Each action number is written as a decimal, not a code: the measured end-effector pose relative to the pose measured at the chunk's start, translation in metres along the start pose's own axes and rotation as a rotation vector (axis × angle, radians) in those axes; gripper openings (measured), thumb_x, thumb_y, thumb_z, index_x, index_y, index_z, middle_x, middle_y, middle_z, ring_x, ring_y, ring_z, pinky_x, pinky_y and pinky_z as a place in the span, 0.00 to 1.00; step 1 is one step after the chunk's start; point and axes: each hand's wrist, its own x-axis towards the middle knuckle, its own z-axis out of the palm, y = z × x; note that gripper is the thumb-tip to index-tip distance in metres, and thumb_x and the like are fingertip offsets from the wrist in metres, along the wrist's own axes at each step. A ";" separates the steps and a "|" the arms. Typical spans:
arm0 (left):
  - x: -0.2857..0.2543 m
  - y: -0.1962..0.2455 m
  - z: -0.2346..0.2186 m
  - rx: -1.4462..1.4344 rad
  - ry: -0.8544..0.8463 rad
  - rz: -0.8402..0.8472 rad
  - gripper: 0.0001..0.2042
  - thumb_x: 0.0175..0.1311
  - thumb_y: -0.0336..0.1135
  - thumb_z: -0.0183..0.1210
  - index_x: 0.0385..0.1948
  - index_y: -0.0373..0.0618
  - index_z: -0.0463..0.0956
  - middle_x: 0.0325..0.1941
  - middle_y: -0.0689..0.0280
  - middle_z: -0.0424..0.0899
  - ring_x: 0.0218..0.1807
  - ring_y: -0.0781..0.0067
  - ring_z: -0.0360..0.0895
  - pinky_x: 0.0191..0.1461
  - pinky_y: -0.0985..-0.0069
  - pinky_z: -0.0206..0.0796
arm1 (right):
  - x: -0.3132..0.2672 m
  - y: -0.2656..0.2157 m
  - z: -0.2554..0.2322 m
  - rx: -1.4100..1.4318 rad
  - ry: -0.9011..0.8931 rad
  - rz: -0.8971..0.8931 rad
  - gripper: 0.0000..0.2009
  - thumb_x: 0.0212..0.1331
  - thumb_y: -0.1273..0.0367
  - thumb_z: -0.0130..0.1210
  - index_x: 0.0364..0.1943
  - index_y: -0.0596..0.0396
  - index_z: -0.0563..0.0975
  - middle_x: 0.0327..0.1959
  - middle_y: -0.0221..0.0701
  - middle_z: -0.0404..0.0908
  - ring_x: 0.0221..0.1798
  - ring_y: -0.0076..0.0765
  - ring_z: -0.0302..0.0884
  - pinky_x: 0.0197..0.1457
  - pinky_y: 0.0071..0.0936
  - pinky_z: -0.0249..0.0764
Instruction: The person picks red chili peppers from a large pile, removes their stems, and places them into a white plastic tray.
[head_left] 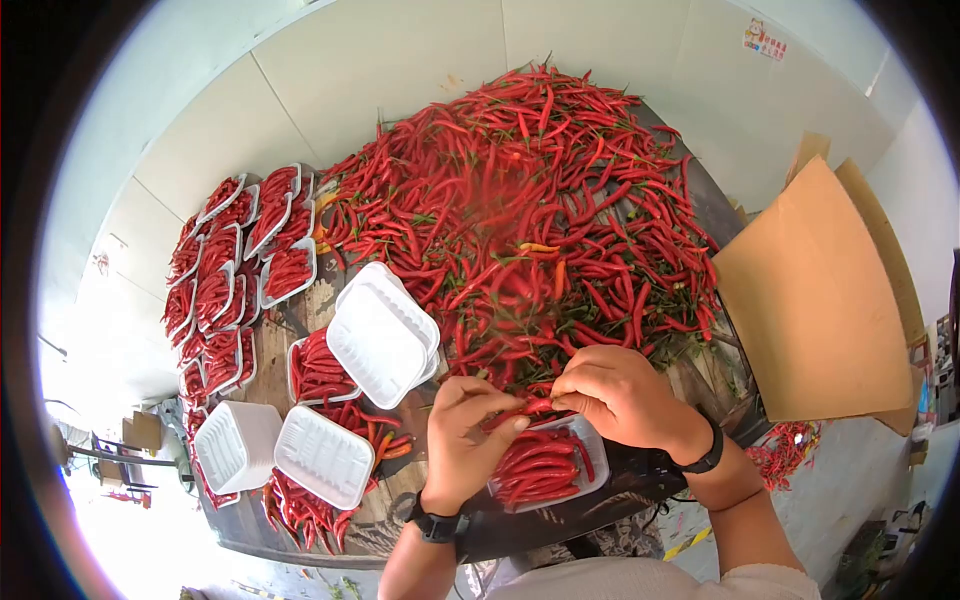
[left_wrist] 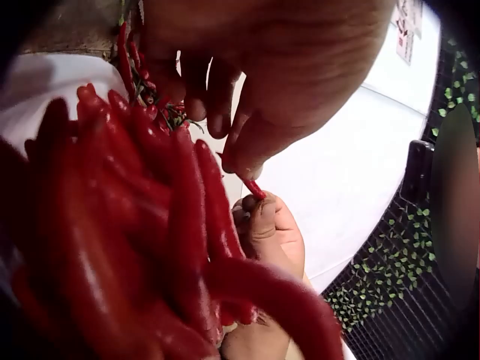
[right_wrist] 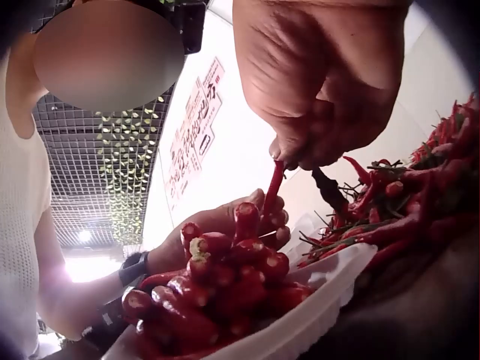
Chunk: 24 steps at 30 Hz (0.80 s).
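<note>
One red chili pepper [head_left: 538,406] is stretched between the two hands, over a white plastic tray [head_left: 598,445] of red chilies near the table's front edge. My left hand [head_left: 468,435] pinches one end of it between thumb and fingers. At the other end, the thumb and fingertips of my right hand [head_left: 625,395] grip it. The right wrist view shows this chili [right_wrist: 276,184] between both sets of fingertips, above the tray's wall [right_wrist: 330,304]. Chilies in the tray [right_wrist: 225,277] show cut, stemless ends there. In the left wrist view the chili's short middle part [left_wrist: 255,187] shows between the hands.
A big heap of chilies [head_left: 480,200] with green stems covers the back of the table. Filled trays [head_left: 215,290] are stacked at the left. Stacked empty white trays [head_left: 380,335] stand nearer, others [head_left: 240,445] at the front left. A cardboard box [head_left: 820,300] is at the right.
</note>
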 end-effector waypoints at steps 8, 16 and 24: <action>0.001 0.001 0.002 -0.016 -0.064 -0.005 0.10 0.48 0.28 0.74 0.33 0.44 0.86 0.39 0.63 0.79 0.44 0.65 0.76 0.47 0.70 0.70 | -0.002 0.002 0.006 0.062 0.037 -0.013 0.08 0.53 0.73 0.67 0.34 0.56 0.79 0.28 0.35 0.78 0.32 0.47 0.76 0.34 0.40 0.72; 0.002 0.007 0.001 -0.062 -0.027 -0.130 0.08 0.50 0.28 0.73 0.31 0.40 0.85 0.39 0.64 0.78 0.42 0.69 0.75 0.48 0.73 0.67 | 0.002 0.001 -0.019 -0.678 0.344 0.131 0.16 0.48 0.74 0.66 0.43 0.53 0.80 0.38 0.33 0.78 0.43 0.46 0.76 0.51 0.42 0.69; 0.001 0.007 0.001 -0.018 -0.106 -0.056 0.09 0.44 0.26 0.75 0.29 0.41 0.85 0.38 0.64 0.78 0.42 0.68 0.75 0.47 0.73 0.67 | -0.006 -0.011 0.004 -0.134 -0.072 -0.082 0.08 0.51 0.71 0.63 0.37 0.54 0.82 0.36 0.30 0.79 0.42 0.40 0.77 0.46 0.37 0.72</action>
